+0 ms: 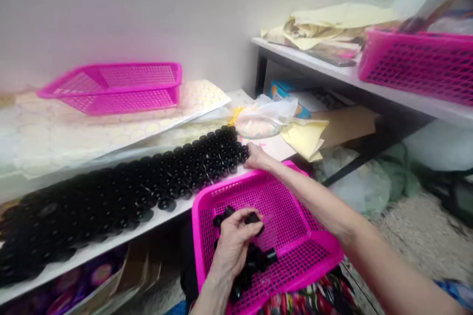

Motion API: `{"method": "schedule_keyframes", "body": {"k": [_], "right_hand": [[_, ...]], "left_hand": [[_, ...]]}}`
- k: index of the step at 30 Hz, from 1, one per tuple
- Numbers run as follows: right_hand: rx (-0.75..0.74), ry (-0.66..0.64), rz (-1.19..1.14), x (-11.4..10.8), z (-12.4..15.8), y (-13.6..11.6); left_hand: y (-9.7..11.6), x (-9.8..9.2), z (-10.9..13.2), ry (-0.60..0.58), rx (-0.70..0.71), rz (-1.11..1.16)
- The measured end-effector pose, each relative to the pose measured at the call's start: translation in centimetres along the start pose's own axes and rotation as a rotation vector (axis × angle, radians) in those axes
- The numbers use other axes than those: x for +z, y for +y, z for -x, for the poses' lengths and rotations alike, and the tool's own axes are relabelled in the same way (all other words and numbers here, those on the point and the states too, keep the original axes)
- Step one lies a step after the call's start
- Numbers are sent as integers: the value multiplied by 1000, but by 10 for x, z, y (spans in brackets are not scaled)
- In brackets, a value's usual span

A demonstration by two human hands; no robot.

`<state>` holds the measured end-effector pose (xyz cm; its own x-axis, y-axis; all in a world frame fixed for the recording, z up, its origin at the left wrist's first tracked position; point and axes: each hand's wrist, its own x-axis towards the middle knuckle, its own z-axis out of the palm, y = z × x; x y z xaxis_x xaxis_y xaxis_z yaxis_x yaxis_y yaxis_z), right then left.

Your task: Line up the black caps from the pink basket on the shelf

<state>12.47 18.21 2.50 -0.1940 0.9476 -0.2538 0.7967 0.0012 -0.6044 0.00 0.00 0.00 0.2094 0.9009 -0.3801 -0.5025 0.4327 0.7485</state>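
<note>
Over the pink basket [330, 252]: left hand [234, 234] pinching a black cap [253, 219] between thumb and fingers. Loose caps [254, 260] lie below, on the basket floor. Right hand [258, 157] at the far end of the packed rows of caps [177, 167] along the white table [92, 251]; fingertips partly hidden, cannot tell whether they grip any. Second basket [136, 101] behind the rows.

The pieces [185, 166] are black, the basket [284, 216] pink.
</note>
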Motion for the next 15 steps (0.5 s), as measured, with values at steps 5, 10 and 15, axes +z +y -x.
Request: {"method": "schedule_keyframes", "body": {"k": [5, 10, 15], "right_hand": [[-183, 222, 13, -6, 24, 13], [-425, 35, -428, 3, 109, 14], [-437, -157, -696, 42, 157, 17]], "left_hand": [[-1, -1, 2, 150, 149, -198], [-7, -9, 2, 187, 314, -382], [-20, -12, -4, 210, 447, -591]]}}
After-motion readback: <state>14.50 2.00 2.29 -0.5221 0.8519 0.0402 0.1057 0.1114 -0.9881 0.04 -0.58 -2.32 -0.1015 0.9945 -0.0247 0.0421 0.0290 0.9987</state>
